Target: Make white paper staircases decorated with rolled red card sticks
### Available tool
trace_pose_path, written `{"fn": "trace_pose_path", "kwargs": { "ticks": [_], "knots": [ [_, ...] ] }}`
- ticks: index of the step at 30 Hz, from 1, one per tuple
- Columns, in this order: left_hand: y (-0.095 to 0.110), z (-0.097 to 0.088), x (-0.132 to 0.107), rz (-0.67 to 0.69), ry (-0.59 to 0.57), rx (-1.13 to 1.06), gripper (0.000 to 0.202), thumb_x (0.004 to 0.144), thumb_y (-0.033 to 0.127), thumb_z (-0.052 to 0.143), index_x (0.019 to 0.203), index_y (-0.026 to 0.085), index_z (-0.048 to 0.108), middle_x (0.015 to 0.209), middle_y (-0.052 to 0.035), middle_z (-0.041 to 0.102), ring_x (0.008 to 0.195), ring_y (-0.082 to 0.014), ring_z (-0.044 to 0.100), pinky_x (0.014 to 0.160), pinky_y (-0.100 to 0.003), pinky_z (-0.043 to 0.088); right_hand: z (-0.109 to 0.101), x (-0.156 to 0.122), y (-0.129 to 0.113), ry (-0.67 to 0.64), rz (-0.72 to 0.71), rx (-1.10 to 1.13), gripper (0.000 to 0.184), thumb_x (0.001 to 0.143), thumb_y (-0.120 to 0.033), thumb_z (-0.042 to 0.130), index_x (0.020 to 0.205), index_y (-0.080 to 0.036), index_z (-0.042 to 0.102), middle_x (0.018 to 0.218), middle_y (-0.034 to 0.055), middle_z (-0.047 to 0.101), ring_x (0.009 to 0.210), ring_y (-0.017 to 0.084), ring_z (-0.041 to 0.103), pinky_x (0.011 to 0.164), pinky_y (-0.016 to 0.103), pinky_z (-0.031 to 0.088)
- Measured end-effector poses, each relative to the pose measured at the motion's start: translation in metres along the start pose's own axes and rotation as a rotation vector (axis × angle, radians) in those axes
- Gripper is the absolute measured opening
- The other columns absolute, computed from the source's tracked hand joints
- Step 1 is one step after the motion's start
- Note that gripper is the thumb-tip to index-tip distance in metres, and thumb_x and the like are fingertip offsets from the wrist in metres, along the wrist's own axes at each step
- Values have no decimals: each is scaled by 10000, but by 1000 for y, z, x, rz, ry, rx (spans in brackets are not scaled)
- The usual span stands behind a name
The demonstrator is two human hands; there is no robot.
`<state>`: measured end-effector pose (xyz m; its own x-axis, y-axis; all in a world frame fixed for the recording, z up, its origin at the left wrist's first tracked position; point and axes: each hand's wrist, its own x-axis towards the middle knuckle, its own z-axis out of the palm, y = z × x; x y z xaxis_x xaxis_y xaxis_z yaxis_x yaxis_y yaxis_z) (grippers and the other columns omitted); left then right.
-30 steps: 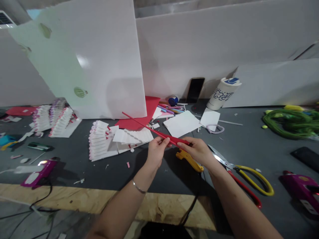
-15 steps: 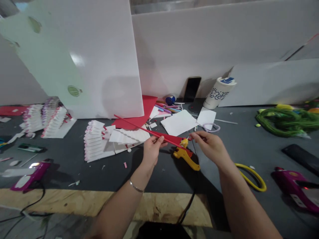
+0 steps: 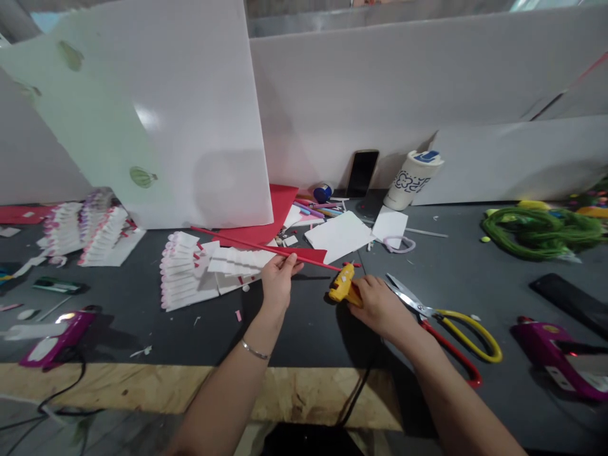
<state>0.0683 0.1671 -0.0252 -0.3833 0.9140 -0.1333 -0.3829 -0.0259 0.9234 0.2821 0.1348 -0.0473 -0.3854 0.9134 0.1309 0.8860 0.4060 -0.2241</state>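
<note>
My left hand (image 3: 278,278) pinches a long, thin red strip (image 3: 237,241) between thumb and fingers. Beyond these fingers a pointed red flap (image 3: 311,254) shows along the strip; whether they are one piece I cannot tell. My right hand (image 3: 377,304) is wrapped round the handle of a yellow glue gun (image 3: 342,283), whose nozzle is close to the strip's right end. Right of that hand lie open scissors (image 3: 430,311) with one yellow and one red handle. White folded paper pieces with pink round tips (image 3: 190,272) lie left of my left hand.
White boards (image 3: 332,95) stand along the back. Before them are a phone (image 3: 362,174), a white cup (image 3: 412,180), white paper (image 3: 339,235) and red sheet (image 3: 282,209). Green cord (image 3: 541,231) and a magenta device (image 3: 555,358) lie right, another magenta device (image 3: 59,339) left.
My right hand has moved down from near the glue gun's nozzle and closed round its handle. My left hand has shifted slightly left with the red strip. More of the scissors shows now.
</note>
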Motion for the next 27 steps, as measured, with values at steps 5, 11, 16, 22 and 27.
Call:
{"fn": "trace_pose_path", "kwargs": {
  "ticks": [5, 11, 16, 22, 27],
  "knots": [
    [-1, 1, -3, -34, -26, -12, 321, 595, 369, 833, 703, 116, 669, 667, -3, 670, 655, -128, 665, 776, -329, 606, -16, -2, 20, 11, 154, 283, 333, 751, -257, 543, 1059, -137, 584, 900, 106, 664, 811, 241, 615, 736, 347, 465],
    [-4, 2, -6, -72, -69, -3, 335, 593, 384, 839, 712, 116, 677, 674, -12, 678, 680, -141, 673, 786, -334, 601, -43, -5, 30, 58, 362, 987, 319, 730, -385, 567, 996, -211, 589, 897, 55, 665, 652, 156, 564, 544, 269, 450],
    [-8, 4, -10, -127, -125, 38, 326, 583, 377, 847, 712, 121, 690, 675, -9, 687, 637, -132, 665, 759, -328, 604, -44, -7, 11, 111, 347, 1479, 432, 677, -533, 694, 945, -214, 581, 755, 26, 590, 514, 106, 434, 384, 214, 302],
    [-8, 8, -17, -163, -225, 82, 328, 579, 388, 846, 727, 127, 714, 674, -30, 712, 653, -163, 679, 744, -344, 598, -32, -12, -4, -59, 297, 1402, 426, 741, -605, 671, 838, -198, 587, 725, 23, 591, 471, 80, 429, 404, 221, 341],
    [-10, 9, -20, -166, -264, 145, 309, 590, 396, 842, 675, 133, 706, 641, -28, 708, 616, -164, 678, 704, -314, 593, -29, -11, -9, -94, 237, 1344, 469, 766, -643, 617, 872, -187, 595, 760, 41, 621, 497, 101, 478, 433, 241, 411]
  ]
}}
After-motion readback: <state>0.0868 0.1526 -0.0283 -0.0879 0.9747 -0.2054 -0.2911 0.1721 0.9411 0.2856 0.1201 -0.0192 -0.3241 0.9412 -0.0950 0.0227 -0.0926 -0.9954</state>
